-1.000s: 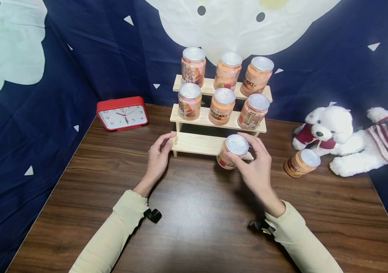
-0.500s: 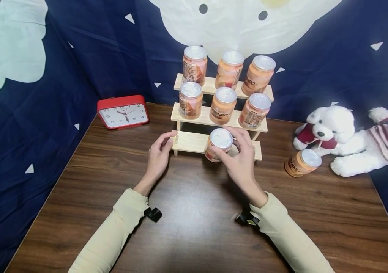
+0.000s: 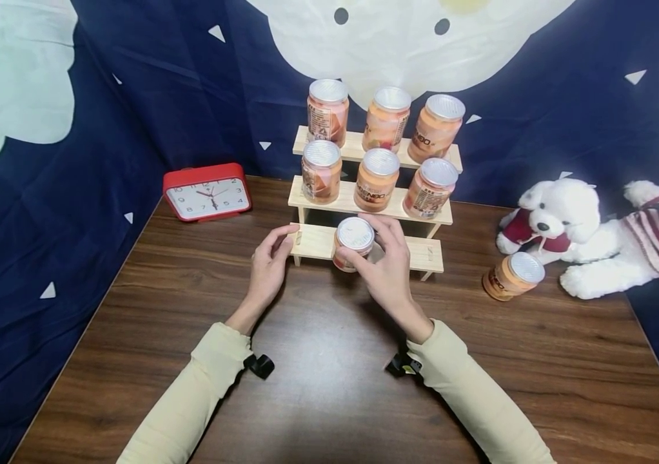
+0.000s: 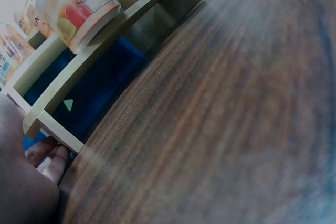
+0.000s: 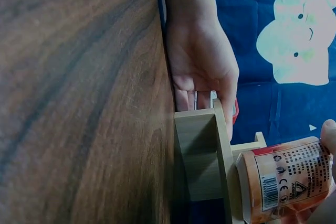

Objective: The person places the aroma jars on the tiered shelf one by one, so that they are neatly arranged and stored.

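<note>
In the head view a three-tier wooden display stand (image 3: 313, 241) stands at the table's back. My left hand (image 3: 269, 265) holds the left end of its lowest step, with fingers (image 4: 50, 160) by the end leg in the left wrist view. A jar (image 5: 287, 179) with a silver lid and orange printed label is in my right hand (image 3: 386, 265), between thumb and fingers. It is at the lowest step, left of the middle, its base right at the board. Several like jars, such as one jar (image 3: 377, 183), fill the two upper steps. Another jar (image 3: 509, 278) stands on the table at right.
A red alarm clock (image 3: 209, 193) stands to the left of the stand. Two white plush dogs, one a small plush dog (image 3: 561, 216) in a red top, are at the right. Dark blue cloth (image 3: 149, 84) hangs behind the wooden table (image 3: 329, 386).
My right hand has carried the jar leftward, from the right part of the lowest step to left of its middle. My left hand stays at the stand's end.
</note>
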A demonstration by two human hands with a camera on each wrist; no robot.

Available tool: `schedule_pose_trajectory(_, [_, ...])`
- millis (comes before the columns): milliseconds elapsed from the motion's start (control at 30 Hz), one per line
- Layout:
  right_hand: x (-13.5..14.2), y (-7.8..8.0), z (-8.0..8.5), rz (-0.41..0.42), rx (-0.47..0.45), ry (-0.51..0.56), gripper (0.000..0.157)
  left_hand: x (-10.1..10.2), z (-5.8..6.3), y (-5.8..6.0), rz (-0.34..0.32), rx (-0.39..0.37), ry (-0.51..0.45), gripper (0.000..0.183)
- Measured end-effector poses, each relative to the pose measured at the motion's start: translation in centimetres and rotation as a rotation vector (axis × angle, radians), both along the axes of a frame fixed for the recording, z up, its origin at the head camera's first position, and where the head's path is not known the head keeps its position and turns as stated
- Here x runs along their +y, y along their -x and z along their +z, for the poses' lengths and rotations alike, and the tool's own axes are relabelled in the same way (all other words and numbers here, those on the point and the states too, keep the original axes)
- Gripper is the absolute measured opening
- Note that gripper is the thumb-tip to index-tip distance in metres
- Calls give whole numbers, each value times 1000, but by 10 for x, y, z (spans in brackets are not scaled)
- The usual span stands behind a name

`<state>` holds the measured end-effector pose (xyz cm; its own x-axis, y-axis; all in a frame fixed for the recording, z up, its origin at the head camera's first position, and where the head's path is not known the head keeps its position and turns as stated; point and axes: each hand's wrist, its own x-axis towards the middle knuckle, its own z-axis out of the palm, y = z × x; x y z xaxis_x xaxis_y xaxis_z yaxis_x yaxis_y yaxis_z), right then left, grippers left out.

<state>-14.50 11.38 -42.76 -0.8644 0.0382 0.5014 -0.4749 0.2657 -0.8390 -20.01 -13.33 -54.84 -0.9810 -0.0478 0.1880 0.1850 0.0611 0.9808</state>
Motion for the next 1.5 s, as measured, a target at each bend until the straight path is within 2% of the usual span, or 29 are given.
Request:
schedule_pose_trajectory(233, [-7, 6, 1, -5, -24, 22, 70, 1, 0, 1, -1, 1, 2, 25])
schedule_pose_trajectory(433, [-15, 9, 5, -28, -53, -15, 69, 0, 1, 0, -1, -5, 1, 26])
schedule_pose_trajectory(600, [-20, 11, 5, -69, -35, -69, 72, -1, 2, -1, 2, -16, -6, 25])
schedule_pose_trajectory(700, [-21, 12, 3, -107, -2, -122, 75, 7, 26, -13, 14, -20, 3, 27])
schedule_pose_trajectory(800, [-21, 11, 1, -150, 43, -184, 79, 11, 39, -21, 29, -2, 16, 28])
schedule_pose_trajectory(833, [-21, 11, 0, -164, 57, -205, 79, 11, 40, -21, 30, -3, 13, 28])
schedule_pose_trajectory(933, [-20, 9, -1, -182, 89, -244, 78, 6, 21, -11, 28, 7, 9, 26])
schedule_pose_trajectory(1033, [-18, 7, -2, -163, 94, -249, 74, 4, 14, -8, 23, 2, 8, 26])
schedule_pose_trajectory(1200, [-13, 4, -4, -104, 98, -237, 70, 11, 37, -21, 22, 47, 12, 29])
schedule_pose_trajectory(1300, [-12, 4, -6, -91, 104, -225, 69, 15, 49, -27, 34, 41, 5, 29])
schedule_pose_trajectory(1400, [-11, 5, -8, -97, 115, -209, 68, 16, 51, -28, 42, 34, 12, 28])
schedule_pose_trajectory(1500, [-12, 7, -9, -114, 125, -194, 68, 15, 48, -27, 36, 36, 14, 29])
